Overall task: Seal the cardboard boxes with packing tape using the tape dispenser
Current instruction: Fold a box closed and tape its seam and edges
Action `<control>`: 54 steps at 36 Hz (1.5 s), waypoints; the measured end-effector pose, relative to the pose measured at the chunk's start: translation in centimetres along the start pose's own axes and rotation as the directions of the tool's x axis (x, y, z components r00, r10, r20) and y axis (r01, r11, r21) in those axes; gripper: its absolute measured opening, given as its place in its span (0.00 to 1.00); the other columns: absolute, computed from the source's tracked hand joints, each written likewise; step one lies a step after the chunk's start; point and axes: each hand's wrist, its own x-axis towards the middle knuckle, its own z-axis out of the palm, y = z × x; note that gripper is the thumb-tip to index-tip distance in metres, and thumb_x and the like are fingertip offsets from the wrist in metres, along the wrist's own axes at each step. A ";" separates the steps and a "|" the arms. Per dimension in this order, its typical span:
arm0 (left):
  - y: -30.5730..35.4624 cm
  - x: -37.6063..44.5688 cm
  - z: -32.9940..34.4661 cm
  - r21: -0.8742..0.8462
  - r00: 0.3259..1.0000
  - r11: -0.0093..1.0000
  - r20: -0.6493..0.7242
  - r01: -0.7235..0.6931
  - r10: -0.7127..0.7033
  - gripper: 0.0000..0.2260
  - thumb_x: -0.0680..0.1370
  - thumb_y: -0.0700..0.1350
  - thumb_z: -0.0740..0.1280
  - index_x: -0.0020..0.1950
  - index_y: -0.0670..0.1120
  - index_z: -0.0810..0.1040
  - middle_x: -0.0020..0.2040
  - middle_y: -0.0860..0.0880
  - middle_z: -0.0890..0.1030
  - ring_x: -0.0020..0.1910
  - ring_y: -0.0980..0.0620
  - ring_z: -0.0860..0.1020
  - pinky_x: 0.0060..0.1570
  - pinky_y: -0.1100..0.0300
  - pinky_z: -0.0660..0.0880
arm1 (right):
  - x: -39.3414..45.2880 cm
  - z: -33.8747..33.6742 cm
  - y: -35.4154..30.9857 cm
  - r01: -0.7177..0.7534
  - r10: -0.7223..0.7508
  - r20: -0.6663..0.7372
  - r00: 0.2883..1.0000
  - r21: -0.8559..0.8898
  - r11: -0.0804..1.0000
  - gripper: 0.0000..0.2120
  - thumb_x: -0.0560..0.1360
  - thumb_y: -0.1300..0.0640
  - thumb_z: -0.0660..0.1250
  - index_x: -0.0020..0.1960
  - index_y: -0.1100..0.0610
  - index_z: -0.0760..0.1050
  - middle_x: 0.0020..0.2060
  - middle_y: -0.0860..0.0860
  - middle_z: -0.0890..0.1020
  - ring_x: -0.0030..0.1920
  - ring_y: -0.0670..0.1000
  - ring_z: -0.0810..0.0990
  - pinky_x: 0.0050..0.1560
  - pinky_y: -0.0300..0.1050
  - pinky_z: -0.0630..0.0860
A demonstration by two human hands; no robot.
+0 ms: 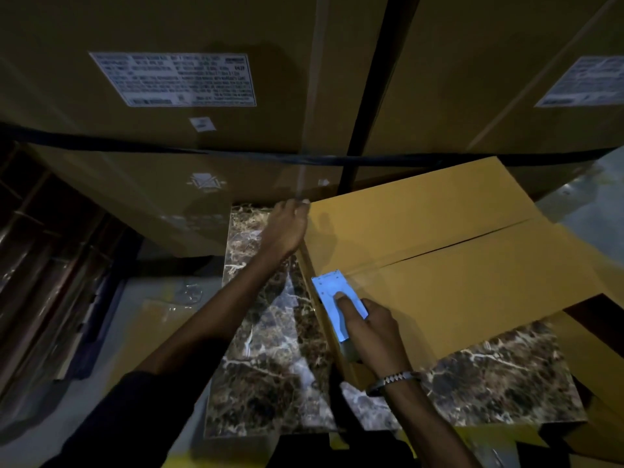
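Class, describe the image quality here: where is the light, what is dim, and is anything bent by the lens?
Head view: dim overall; the light falls on the cardboard box and blows out the blue tape dispenser in the right hand; stacked cartons behind stay dark, labels unreadable; wide-angle lens bows straight edges.

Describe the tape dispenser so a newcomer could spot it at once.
Find the bright yellow-brown cardboard box lying on the marbled surface, in front of the dark stacked cartons. At its near left edge, by the flap seam, the right hand grips the tape dispenser: the only pale blue thing here.
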 end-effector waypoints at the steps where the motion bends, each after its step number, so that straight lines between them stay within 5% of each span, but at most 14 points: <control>1: 1.5 0.0 0.3 -0.098 0.997 0.992 -0.008 0.082 -0.083 0.24 0.87 0.57 0.55 0.76 0.42 0.70 0.75 0.39 0.71 0.73 0.38 0.70 0.70 0.47 0.67 | 0.2 -0.1 0.0 -0.003 0.003 0.005 1.000 -0.006 1.000 0.27 0.80 0.39 0.67 0.28 0.50 0.66 0.21 0.44 0.70 0.27 0.46 0.70 0.35 0.44 0.64; 5: 4.6 0.5 2.6 -0.445 0.954 0.856 -0.010 0.264 -0.300 0.30 0.86 0.56 0.63 0.80 0.39 0.60 0.80 0.40 0.61 0.78 0.40 0.65 0.70 0.49 0.66 | 0.6 -0.4 -0.4 -0.029 0.030 0.062 0.998 -0.026 0.999 0.28 0.81 0.39 0.66 0.25 0.48 0.68 0.20 0.44 0.70 0.28 0.47 0.70 0.34 0.44 0.63; 10: 3.3 -0.2 5.4 -0.463 0.919 0.883 -0.313 0.072 -0.239 0.20 0.86 0.55 0.63 0.68 0.40 0.72 0.66 0.39 0.74 0.64 0.37 0.75 0.57 0.52 0.70 | 1.1 -0.6 0.2 -0.054 0.047 0.205 0.978 0.030 0.998 0.32 0.73 0.29 0.67 0.38 0.60 0.73 0.28 0.47 0.72 0.32 0.50 0.74 0.40 0.47 0.67; 14: 2.8 0.2 5.7 -0.527 0.905 0.850 -0.355 0.012 -0.233 0.16 0.86 0.55 0.64 0.62 0.43 0.75 0.59 0.41 0.77 0.60 0.41 0.76 0.52 0.58 0.66 | 1.0 -0.6 0.5 -0.051 0.048 0.237 0.970 0.004 0.999 0.29 0.78 0.33 0.66 0.39 0.60 0.71 0.25 0.46 0.70 0.26 0.45 0.70 0.39 0.48 0.66; 17: 2.5 0.6 5.8 -0.519 0.909 0.855 -0.355 0.001 -0.217 0.18 0.87 0.56 0.61 0.62 0.41 0.76 0.60 0.40 0.79 0.60 0.41 0.77 0.52 0.60 0.66 | 0.3 -1.0 0.3 -0.064 0.062 0.258 0.964 0.001 0.998 0.37 0.74 0.28 0.64 0.61 0.61 0.78 0.45 0.52 0.85 0.45 0.52 0.84 0.54 0.55 0.80; 19: 2.4 0.9 5.9 -0.521 0.906 0.854 -0.364 -0.005 -0.217 0.19 0.86 0.56 0.59 0.63 0.41 0.77 0.60 0.40 0.79 0.61 0.41 0.77 0.53 0.59 0.67 | -0.8 -1.7 0.5 -0.085 0.084 0.250 0.965 -0.008 0.996 0.36 0.77 0.31 0.64 0.66 0.62 0.75 0.60 0.59 0.81 0.59 0.57 0.82 0.67 0.64 0.74; 22: 2.4 1.0 6.1 -0.516 0.892 0.857 -0.387 -0.002 -0.231 0.18 0.87 0.54 0.60 0.65 0.40 0.77 0.61 0.39 0.80 0.63 0.40 0.77 0.56 0.59 0.67 | -2.5 -3.0 1.9 -0.139 0.126 0.272 0.954 0.027 0.990 0.31 0.78 0.34 0.65 0.63 0.61 0.77 0.63 0.58 0.80 0.55 0.44 0.81 0.70 0.64 0.71; 26: 2.2 1.2 6.3 -0.503 0.895 0.864 -0.379 0.013 -0.234 0.22 0.87 0.56 0.60 0.71 0.39 0.75 0.68 0.39 0.77 0.68 0.40 0.75 0.65 0.55 0.69 | -3.7 -3.6 3.4 -0.148 0.126 0.249 0.960 0.074 0.986 0.29 0.78 0.34 0.66 0.61 0.59 0.80 0.52 0.54 0.84 0.52 0.48 0.83 0.65 0.60 0.75; 29: 2.7 0.5 6.1 -0.498 0.897 0.865 -0.354 0.058 -0.264 0.31 0.87 0.59 0.59 0.82 0.39 0.63 0.80 0.37 0.66 0.79 0.39 0.66 0.76 0.48 0.65 | -3.4 -3.0 3.2 -0.086 0.086 0.199 0.976 -0.010 0.996 0.30 0.78 0.31 0.63 0.43 0.60 0.76 0.27 0.44 0.74 0.33 0.47 0.73 0.40 0.47 0.67; 35: 4.8 -5.5 7.5 -0.612 0.922 0.775 -0.188 0.160 -0.339 0.40 0.88 0.57 0.58 0.85 0.43 0.35 0.86 0.43 0.53 0.83 0.41 0.59 0.75 0.53 0.60 | -2.3 -2.7 3.2 -0.049 0.059 0.198 0.979 -0.053 0.997 0.28 0.80 0.33 0.64 0.33 0.52 0.61 0.20 0.44 0.65 0.26 0.46 0.66 0.34 0.45 0.60; 40: 3.8 -7.7 8.5 -0.770 0.952 0.631 -0.116 0.095 -0.285 0.39 0.86 0.61 0.61 0.86 0.43 0.45 0.83 0.43 0.64 0.79 0.44 0.69 0.77 0.48 0.67 | -1.2 -2.9 3.0 -0.021 0.051 0.320 0.946 -0.099 0.995 0.26 0.79 0.35 0.65 0.32 0.52 0.66 0.22 0.43 0.69 0.31 0.50 0.69 0.37 0.46 0.61; 44: 3.6 -7.7 8.7 -0.724 0.944 0.690 -0.221 0.010 -0.246 0.30 0.88 0.55 0.60 0.86 0.46 0.55 0.79 0.54 0.66 0.73 0.59 0.69 0.71 0.70 0.67 | -0.6 -3.5 2.7 -0.046 0.087 0.371 0.924 -0.119 0.992 0.31 0.77 0.32 0.66 0.48 0.62 0.83 0.41 0.56 0.83 0.43 0.56 0.80 0.45 0.48 0.67; 46: 3.3 -7.5 9.2 -0.713 0.937 0.701 -0.249 -0.005 -0.246 0.30 0.87 0.58 0.60 0.85 0.47 0.57 0.80 0.50 0.68 0.76 0.53 0.69 0.77 0.56 0.66 | -0.8 -3.7 2.9 -0.050 0.087 0.334 0.939 -0.117 0.992 0.30 0.77 0.32 0.66 0.50 0.61 0.85 0.46 0.56 0.86 0.49 0.59 0.83 0.47 0.49 0.69; 54: 1.5 -5.6 10.7 -0.683 0.910 0.728 -0.265 0.056 -0.318 0.41 0.79 0.75 0.59 0.83 0.50 0.62 0.74 0.47 0.77 0.71 0.47 0.77 0.72 0.46 0.74 | -7.4 -5.7 7.3 0.096 0.001 0.304 0.953 -0.304 0.948 0.24 0.80 0.34 0.62 0.37 0.52 0.73 0.26 0.47 0.74 0.30 0.47 0.73 0.31 0.41 0.64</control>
